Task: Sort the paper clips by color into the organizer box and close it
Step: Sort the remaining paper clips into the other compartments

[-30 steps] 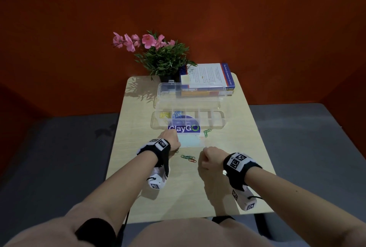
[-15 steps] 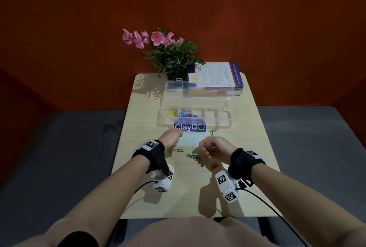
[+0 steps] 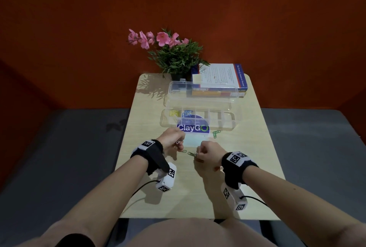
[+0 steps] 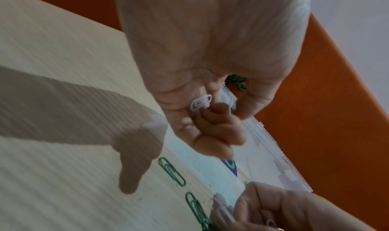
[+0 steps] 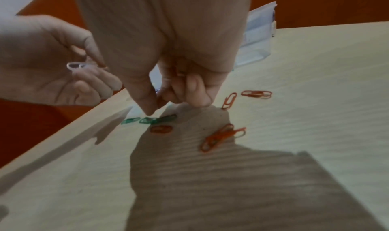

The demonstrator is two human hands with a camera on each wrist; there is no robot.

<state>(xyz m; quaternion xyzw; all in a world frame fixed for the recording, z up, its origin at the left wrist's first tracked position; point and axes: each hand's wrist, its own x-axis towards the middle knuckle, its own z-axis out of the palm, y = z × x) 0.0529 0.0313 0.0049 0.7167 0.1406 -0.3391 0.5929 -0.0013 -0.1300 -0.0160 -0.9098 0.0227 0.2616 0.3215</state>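
The clear organizer box [image 3: 227, 125] stands open mid-table, its lid [image 3: 200, 94] tipped back. Yellow clips [image 3: 173, 113] fill its leftmost compartment, blue clips [image 3: 186, 113] the one beside it. My left hand [image 3: 178, 143] hovers just in front of the box and pinches a white paper clip [image 4: 201, 102]. My right hand [image 3: 198, 154] is curled, thumb tip down at several green clips [image 5: 160, 119]; in the left wrist view it seems to hold white clips [image 4: 221, 206]. Red clips [image 5: 223, 136] lie under the right palm. One green clip [image 3: 216, 133] lies by the box front.
A potted plant with pink flowers [image 3: 174, 56] and stacked books [image 3: 219, 80] stand behind the box at the table's far edge. A ClayGo sticker [image 3: 193, 128] and pale blue paper [image 3: 193, 140] lie under and before the box. Orange walls surround the small table [image 3: 257, 157].
My right hand has moved forward and left, down to the green clips. The left hand has turned a little, so the white clip in its fingers shows.
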